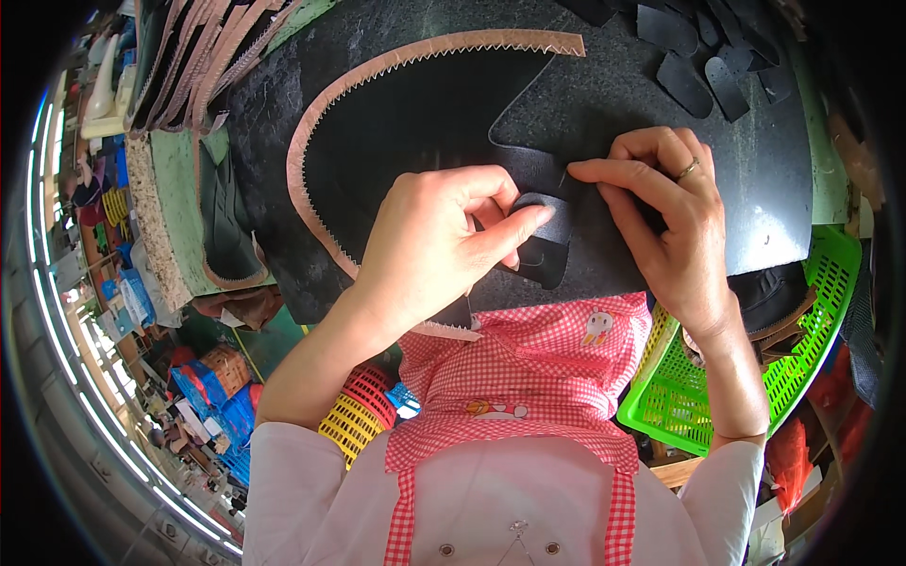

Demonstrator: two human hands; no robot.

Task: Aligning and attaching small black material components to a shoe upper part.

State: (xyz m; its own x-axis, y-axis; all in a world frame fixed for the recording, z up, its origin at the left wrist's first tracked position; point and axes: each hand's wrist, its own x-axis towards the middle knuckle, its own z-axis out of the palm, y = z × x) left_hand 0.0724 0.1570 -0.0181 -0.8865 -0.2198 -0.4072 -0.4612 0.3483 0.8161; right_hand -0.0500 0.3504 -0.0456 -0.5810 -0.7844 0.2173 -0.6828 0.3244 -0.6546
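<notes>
A large curved black leather panel lies on the dark work board, edged by a pinkish-tan strip with zigzag stitching. My left hand is closed, pinching a small black leather tab between thumb and fingers at the panel's lower right. Close to the tab's far side, my right hand is closed at thumb and forefinger. A thin line shows at those fingertips, too small to name. My left hand covers part of the panel.
Loose black leather tabs are scattered at the far right of the dark board. Several tan-edged panels are stacked at far left. A green plastic basket stands at right, below the board's edge.
</notes>
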